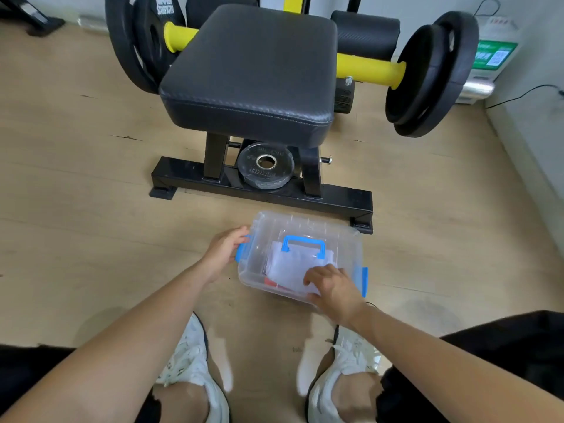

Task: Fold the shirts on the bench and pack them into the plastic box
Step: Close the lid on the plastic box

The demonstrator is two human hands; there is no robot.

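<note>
The box [337,239] sits on the floor [91,209] just in front of the bench [250,71], close to the bench's base bar [335,199]. It is clear plastic with its lid on. Its long axis runs roughly parallel to that bar, skewed a little so the left end lies nearer the bench and the right end nearer the person. A blue handle [303,243] lies along the lid on the same line, and a blue latch caps each short end. Through the plastic a folded white shirt [290,267] shows lying flat inside, with something red [270,282] under its near edge. The left hand [224,253] is at the left end, fingers curled round the left latch [241,254] and gripping it. The right hand [332,286] is on the corner farthest from the bench, beside the right latch [364,280]. Its fingers are bent with the tips pressed on the lid and the thumb lies along the near wall, so it clasps the rim. The bench seat is bare, and a weight plate [265,169] rests on the frame under it. White shoes [189,361] stand on the floor on the near side of the box.
</note>
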